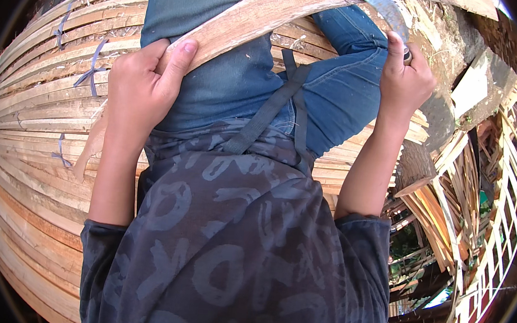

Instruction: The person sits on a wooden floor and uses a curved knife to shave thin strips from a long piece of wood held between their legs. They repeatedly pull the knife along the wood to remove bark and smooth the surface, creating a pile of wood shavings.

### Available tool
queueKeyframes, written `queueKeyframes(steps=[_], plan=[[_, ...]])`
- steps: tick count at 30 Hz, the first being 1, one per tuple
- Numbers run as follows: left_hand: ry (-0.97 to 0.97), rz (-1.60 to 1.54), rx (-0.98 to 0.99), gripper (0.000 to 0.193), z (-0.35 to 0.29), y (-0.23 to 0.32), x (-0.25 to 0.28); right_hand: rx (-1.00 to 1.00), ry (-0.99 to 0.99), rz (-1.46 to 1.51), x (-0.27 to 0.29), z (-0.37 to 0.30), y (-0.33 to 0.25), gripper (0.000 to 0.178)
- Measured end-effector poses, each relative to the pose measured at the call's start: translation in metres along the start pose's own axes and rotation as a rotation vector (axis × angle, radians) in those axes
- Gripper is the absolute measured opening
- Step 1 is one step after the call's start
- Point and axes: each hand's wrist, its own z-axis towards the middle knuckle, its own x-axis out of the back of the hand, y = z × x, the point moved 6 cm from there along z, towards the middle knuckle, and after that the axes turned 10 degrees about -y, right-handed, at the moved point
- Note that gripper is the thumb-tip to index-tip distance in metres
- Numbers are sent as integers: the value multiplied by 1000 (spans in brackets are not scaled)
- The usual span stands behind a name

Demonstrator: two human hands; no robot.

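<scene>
One long wooden board (251, 18) slants across the person's jeans (215, 94), its near end gripped by the left hand (137, 82), thumb on top. The right hand (403, 82) is closed around the handle of a knife (385, 7), whose blade overlaps the board farther along; whether it touches the wood cannot be told. Wooden strips (29, 109) tied with purple strings (93, 71) lie to the left.

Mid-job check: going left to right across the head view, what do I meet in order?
Purple ties → left hand → dark straps → right hand → pale lattice.
</scene>
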Motion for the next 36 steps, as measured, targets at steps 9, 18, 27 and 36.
queueKeyframes(steps=[9, 18, 27, 36], plan=[[39, 57, 10, 54, 2, -10, -1, -70, -64, 202, 1, -25, 4, 56], [47, 20, -26, 54, 3, -13, -2, 204, -3, -72, 2, -29, -56, 60], [81, 57, -42, 58, 6, -3, -1, 179, -11, 2, -1, -24, -43, 55], [72, -18, -60, 58, 9, -13, -4, 232, 30, 219, 3, -37, -43, 53]])
